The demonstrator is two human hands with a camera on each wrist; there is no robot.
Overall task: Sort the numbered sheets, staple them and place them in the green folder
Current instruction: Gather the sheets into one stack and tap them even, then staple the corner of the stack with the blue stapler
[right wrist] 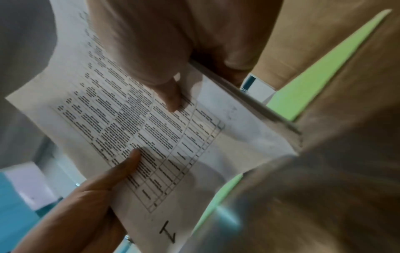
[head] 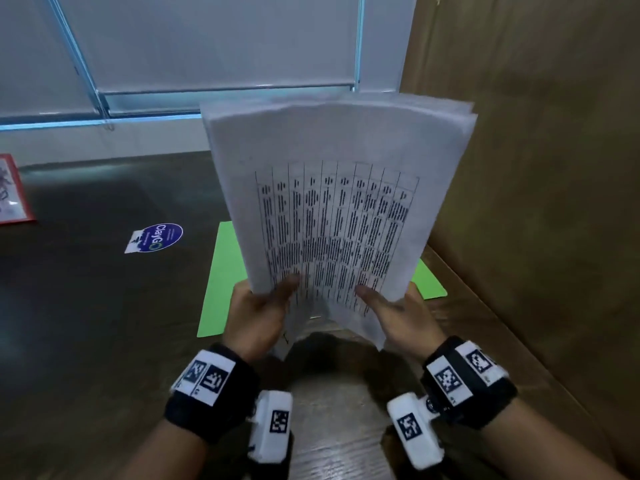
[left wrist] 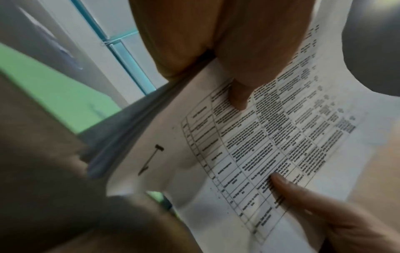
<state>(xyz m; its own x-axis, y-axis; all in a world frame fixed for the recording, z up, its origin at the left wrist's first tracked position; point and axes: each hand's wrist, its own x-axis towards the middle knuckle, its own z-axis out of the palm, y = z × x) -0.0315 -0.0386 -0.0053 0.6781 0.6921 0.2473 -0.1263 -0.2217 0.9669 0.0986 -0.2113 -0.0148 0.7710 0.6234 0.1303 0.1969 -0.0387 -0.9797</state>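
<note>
I hold a stack of white sheets [head: 332, 188] upright above the table, its front sheet printed with a table of text. A handwritten "1" [left wrist: 151, 159] marks a corner of that front sheet [right wrist: 151, 137]. My left hand [head: 259, 306] grips the stack's lower left edge, thumb on the front. At the lower right edge my right hand [head: 398, 313] grips it the same way. The green folder [head: 221, 282] lies flat on the dark table behind and under the stack, partly hidden by it. No stapler shows.
A brown panel [head: 536, 168] stands close on the right. A blue round sticker [head: 157, 237] lies on the dark table [head: 86, 306] to the left, and a red-framed sheet [head: 14, 192] sits at the far left edge. A window with a blind [head: 207, 39] is behind.
</note>
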